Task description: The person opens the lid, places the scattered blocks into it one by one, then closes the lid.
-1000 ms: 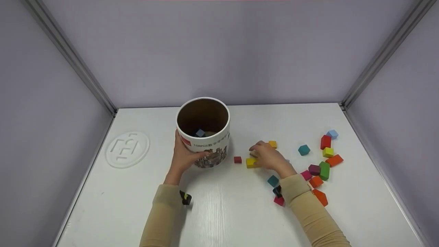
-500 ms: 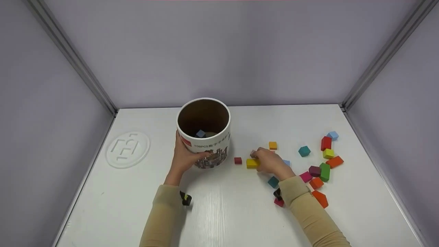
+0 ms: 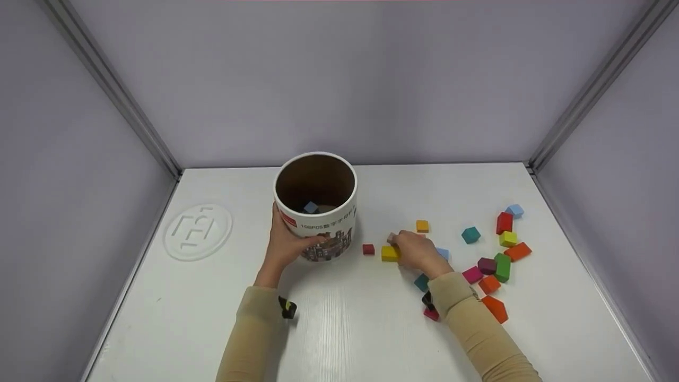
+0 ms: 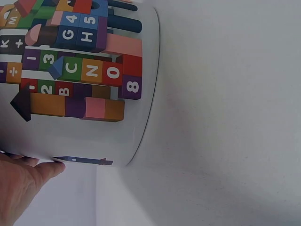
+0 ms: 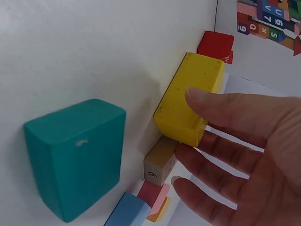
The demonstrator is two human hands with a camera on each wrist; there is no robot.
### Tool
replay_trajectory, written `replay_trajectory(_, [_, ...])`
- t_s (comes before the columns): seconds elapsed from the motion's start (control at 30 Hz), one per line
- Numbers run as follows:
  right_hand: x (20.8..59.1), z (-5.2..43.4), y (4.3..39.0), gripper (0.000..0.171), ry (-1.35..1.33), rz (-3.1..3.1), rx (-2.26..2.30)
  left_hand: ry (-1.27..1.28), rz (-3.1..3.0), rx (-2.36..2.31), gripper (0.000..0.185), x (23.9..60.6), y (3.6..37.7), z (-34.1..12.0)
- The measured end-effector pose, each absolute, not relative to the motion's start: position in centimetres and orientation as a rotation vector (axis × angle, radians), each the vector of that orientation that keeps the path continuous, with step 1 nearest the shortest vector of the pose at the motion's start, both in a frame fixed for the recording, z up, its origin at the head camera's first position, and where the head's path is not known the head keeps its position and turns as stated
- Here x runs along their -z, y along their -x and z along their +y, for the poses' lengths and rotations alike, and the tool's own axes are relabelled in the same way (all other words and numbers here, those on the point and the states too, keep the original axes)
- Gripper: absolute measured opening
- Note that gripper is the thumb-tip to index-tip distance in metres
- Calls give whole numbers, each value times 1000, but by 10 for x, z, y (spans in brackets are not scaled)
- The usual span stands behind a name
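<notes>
My left hand (image 3: 284,244) holds a white printed bucket (image 3: 331,249) by its side, thumb across the front and fingers behind. The left wrist view has its fingertips (image 4: 49,170) at the bucket's wall. Inside lies a light blue block (image 3: 311,207). On the right, my right hand (image 3: 419,252) grips a yellow block (image 5: 188,89), thumb on one side and fingers on the other. A wooden block (image 5: 157,162) marked with a digit sits right by those fingertips. Near the yellow block are a small red block (image 3: 368,249) and a teal block (image 5: 80,150).
Several coloured blocks lie at the right, among them a green one (image 3: 502,267) and an orange one (image 3: 495,309). An orange-yellow block (image 3: 422,226) lies beyond my right hand. At the left is a round white embossed disc (image 3: 197,232). Pale walls enclose the white table (image 3: 339,339).
My right hand has lowered slightly and its fingers have closed in around the yellow block. My left hand and the bucket have stayed in place.
</notes>
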State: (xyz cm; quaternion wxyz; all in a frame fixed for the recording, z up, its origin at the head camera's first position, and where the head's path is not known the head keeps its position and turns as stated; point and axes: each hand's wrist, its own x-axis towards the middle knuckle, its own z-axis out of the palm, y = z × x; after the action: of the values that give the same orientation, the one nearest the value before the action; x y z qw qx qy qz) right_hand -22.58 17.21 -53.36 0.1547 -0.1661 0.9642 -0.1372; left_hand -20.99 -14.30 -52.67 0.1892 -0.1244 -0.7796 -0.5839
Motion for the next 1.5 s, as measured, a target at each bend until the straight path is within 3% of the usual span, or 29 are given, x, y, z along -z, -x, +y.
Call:
replay_trajectory(0.27, [537,172,229,38,512,2791,385,337,-2210,1644,132,525,207,-143])
replay_trajectory(0.57, [533,179,233,39,313,2597,598,337,-2212,1643,132,526,208,-143])
replay_trajectory(0.87, [527,191,238,36,345,2569,743,351,-2195,1640,132,526,208,-143])
replay_trajectory(1.5, [466,181,244,39,437,2705,1208,348,-2193,1653,131,526,208,-142])
